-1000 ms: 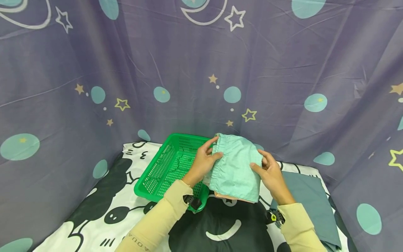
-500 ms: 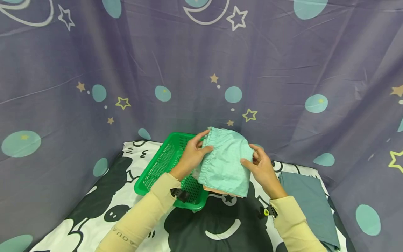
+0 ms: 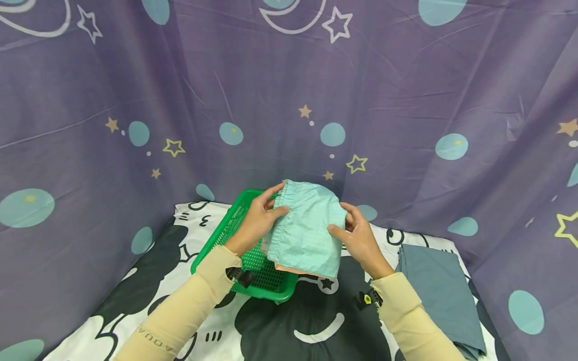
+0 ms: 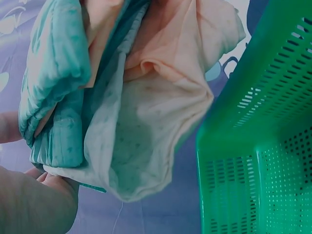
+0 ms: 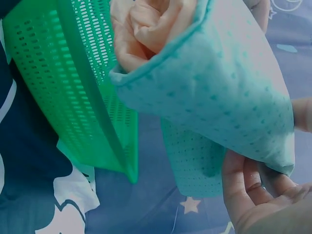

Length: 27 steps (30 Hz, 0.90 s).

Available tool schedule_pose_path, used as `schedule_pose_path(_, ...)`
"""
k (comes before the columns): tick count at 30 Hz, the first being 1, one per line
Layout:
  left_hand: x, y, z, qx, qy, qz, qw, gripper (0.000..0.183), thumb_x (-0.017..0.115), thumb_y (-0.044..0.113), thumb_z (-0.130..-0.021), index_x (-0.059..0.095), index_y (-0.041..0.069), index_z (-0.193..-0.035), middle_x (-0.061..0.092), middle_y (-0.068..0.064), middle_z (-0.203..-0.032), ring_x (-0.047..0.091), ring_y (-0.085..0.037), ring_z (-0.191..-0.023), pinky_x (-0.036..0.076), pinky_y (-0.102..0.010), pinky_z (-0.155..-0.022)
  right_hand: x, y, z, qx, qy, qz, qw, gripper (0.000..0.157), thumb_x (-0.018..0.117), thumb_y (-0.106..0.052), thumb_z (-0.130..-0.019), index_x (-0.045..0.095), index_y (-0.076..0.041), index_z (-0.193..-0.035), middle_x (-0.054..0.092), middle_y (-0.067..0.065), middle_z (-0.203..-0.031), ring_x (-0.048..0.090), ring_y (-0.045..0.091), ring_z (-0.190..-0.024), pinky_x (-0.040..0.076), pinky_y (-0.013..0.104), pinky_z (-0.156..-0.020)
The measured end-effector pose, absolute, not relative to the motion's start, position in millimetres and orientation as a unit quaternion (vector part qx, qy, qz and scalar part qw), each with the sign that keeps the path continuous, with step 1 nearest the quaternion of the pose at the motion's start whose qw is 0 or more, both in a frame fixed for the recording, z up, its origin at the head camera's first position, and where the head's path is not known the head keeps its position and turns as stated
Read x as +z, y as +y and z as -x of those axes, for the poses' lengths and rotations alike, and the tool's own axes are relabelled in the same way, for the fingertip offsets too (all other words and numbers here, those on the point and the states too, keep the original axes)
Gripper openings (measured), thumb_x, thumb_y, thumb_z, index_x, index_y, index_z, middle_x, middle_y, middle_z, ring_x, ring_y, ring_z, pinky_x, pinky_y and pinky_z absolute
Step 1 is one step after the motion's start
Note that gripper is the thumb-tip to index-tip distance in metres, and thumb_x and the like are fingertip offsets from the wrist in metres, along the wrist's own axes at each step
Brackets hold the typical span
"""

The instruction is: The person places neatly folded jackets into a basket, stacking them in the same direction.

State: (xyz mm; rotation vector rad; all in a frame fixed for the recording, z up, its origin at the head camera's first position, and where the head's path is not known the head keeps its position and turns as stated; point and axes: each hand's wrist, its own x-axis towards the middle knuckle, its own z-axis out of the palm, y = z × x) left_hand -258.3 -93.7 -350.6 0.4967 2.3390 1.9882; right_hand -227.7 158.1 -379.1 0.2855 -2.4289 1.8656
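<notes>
A folded mint-green garment (image 3: 311, 228) with a gathered elastic waistband, resembling shorts, is held up in front of me. My left hand (image 3: 257, 220) pinches its waistband side, thumb on the front. My right hand (image 3: 360, 239) grips the opposite edge between thumb and fingers. Peach cloth (image 4: 165, 53) shows inside the folds in the left wrist view, and it also peeks out at the lower edge. In the right wrist view the mint fabric (image 5: 214, 83) carries small darker marks. The bundle overlaps the right part of a green plastic basket (image 3: 276, 293), apart from its floor.
On the right lies a folded blue-grey cloth (image 3: 442, 291). Black-and-white cartoon bedding (image 3: 217, 326) covers the surface below. A purple curtain (image 3: 271, 100) with stars and moons stands close behind and along both sides.
Both hands have carried the mint garment leftward, from right of the green basket to partly over it. Both hands have kept their grip. The blue-grey cloth has stayed put.
</notes>
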Motion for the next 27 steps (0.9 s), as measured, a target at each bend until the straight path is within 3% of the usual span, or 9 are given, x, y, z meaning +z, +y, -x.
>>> schedule_pose_path(2,-355.3,-97.5,261.4,0.638,0.753,-0.162,0.01,0.062,0.061,0.019,-0.095,0.035,0.03,-0.149,0.046,-0.002,-0.146,0.054,-0.025,-0.124,0.052,-0.039,-0.088,-379.0,155.2,228.4,0.604,-0.79,-0.096,0.036,0.071,0.067,-0.022,-0.091,0.028,-0.018,-0.15,0.06,0.01,-0.127,0.057,0.022,-0.103,0.048,0.031,-0.075)
schedule_pose_path(5,-355.8,-102.0,260.6,0.628,0.762,-0.16,0.002,0.061,0.062,0.02,-0.095,0.035,0.03,-0.149,0.029,0.003,-0.157,0.036,-0.026,-0.141,0.046,-0.046,-0.1,-379.8,150.6,229.6,0.609,-0.786,-0.1,0.036,0.071,0.067,-0.021,-0.091,0.028,-0.017,-0.15,0.06,0.011,-0.127,0.057,0.021,-0.101,0.048,0.031,-0.076)
schedule_pose_path(9,-356.6,-107.1,261.4,0.623,0.767,-0.155,-0.003,0.061,0.061,0.02,-0.095,0.035,0.03,-0.149,0.019,0.007,-0.16,0.021,-0.028,-0.148,0.04,-0.051,-0.107,-382.9,144.9,232.2,0.617,-0.78,-0.1,0.027,0.071,0.066,-0.02,-0.092,0.026,-0.017,-0.15,0.057,0.011,-0.132,0.058,0.024,-0.11,0.049,0.036,-0.088)
schedule_pose_path(12,-358.0,-110.1,263.2,0.628,0.764,-0.15,-0.003,0.061,0.061,0.019,-0.095,0.035,0.03,-0.15,0.019,0.005,-0.161,0.02,-0.028,-0.148,0.041,-0.049,-0.105,-385.4,140.6,234.0,0.62,-0.779,-0.095,0.023,0.071,0.066,-0.021,-0.092,0.025,-0.017,-0.151,0.056,0.011,-0.135,0.057,0.026,-0.115,0.049,0.04,-0.091)
schedule_pose_path(18,-362.7,-118.0,266.4,0.635,0.76,-0.138,-0.004,0.061,0.061,0.016,-0.095,0.036,0.029,-0.149,0.028,-0.001,-0.157,0.034,-0.027,-0.142,0.043,-0.05,-0.104,-390.2,130.8,238.5,0.615,-0.782,-0.091,0.029,0.071,0.068,-0.022,-0.09,0.029,-0.016,-0.149,0.058,0.011,-0.132,0.058,0.026,-0.114,0.049,0.039,-0.091)
schedule_pose_path(23,-365.7,-126.1,266.3,0.631,0.766,-0.126,-0.005,0.061,0.06,0.016,-0.095,0.036,0.029,-0.149,0.019,0.004,-0.159,0.019,-0.03,-0.149,0.035,-0.053,-0.111,-394.4,122.5,240.8,0.623,-0.777,-0.093,0.021,0.071,0.068,-0.019,-0.09,0.029,-0.015,-0.149,0.056,0.012,-0.136,0.057,0.027,-0.117,0.049,0.04,-0.092)
schedule_pose_path(27,-368.5,-131.2,267.4,0.625,0.771,-0.125,-0.006,0.06,0.059,0.016,-0.095,0.035,0.027,-0.15,0.019,0.004,-0.16,0.016,-0.032,-0.149,0.033,-0.054,-0.112,-398.2,116.5,242.5,0.633,-0.768,-0.095,0.013,0.074,0.068,-0.018,-0.09,0.027,-0.014,-0.15,0.054,0.014,-0.139,0.056,0.028,-0.117,0.049,0.04,-0.092)
